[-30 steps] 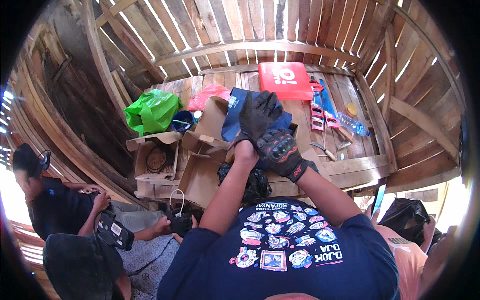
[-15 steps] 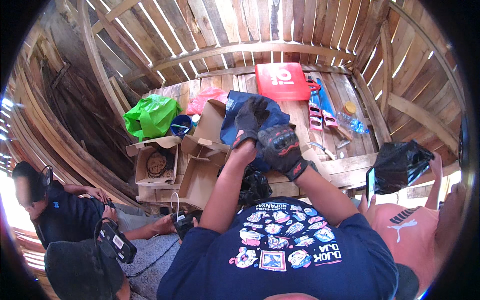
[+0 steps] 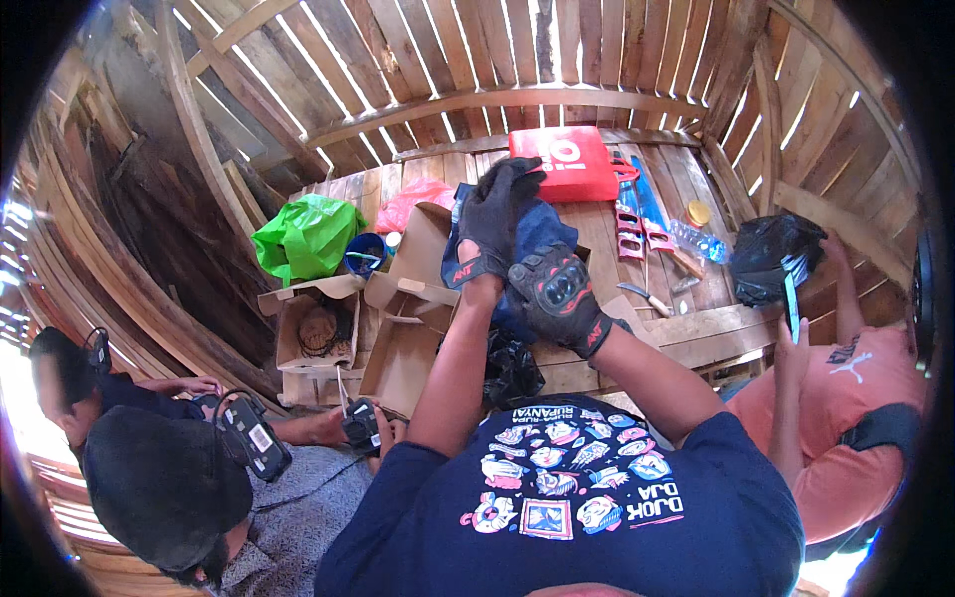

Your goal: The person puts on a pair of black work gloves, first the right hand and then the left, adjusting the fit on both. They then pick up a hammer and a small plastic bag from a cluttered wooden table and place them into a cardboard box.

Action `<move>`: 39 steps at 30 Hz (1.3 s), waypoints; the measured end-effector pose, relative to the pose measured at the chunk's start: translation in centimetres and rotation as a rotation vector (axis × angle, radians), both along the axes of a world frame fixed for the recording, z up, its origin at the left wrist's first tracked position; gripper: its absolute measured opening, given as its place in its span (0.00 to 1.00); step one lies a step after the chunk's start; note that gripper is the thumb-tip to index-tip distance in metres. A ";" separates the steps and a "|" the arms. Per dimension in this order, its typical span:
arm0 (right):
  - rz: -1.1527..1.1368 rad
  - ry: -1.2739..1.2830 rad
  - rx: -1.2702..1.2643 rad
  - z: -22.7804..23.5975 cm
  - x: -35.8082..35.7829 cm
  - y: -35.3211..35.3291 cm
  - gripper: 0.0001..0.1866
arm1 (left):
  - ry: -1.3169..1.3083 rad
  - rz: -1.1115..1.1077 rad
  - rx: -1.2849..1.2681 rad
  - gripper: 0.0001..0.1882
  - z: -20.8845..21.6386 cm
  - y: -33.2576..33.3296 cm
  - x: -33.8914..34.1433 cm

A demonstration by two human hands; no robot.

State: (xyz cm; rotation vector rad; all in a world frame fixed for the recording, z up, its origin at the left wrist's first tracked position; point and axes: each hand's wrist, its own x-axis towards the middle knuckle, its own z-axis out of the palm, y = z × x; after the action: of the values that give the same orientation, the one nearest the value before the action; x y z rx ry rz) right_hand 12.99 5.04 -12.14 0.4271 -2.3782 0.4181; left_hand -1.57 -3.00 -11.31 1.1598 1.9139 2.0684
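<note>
Fingers (image 3: 509, 181) extended and empty, the left glove (image 3: 485, 224) points lengthwise away; the right glove's (image 3: 557, 297) grip is unclear.

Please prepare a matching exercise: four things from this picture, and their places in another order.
Things:
1. green bag
2. dark blue fabric
3. red bag
4. clear bottle

Places:
A. far side of the table
B. near the table's right edge
C. left of the blue container
D. partly hidden behind the gloved left hand and right hand

Pairs: 1-C, 2-D, 3-A, 4-B
</note>
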 end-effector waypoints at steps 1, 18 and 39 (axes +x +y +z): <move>0.009 -0.004 -0.005 0.2 -0.1 0.4 0.09 | -0.042 0.034 0.048 0.22 0.3 0.2 -0.1; 0.012 -0.053 0.075 4.4 0.2 3.1 0.15 | -0.104 -0.003 0.044 0.26 1.7 3.6 -0.7; -0.054 0.060 -0.167 6.3 -0.8 3.3 0.30 | -0.382 -0.314 0.997 0.29 9.0 0.5 2.8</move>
State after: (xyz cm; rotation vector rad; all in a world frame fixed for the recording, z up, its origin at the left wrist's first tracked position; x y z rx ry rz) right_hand 12.19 8.36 -5.85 0.2940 -2.2699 0.5665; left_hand 1.21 -2.53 -2.28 0.9471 0.4406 2.8031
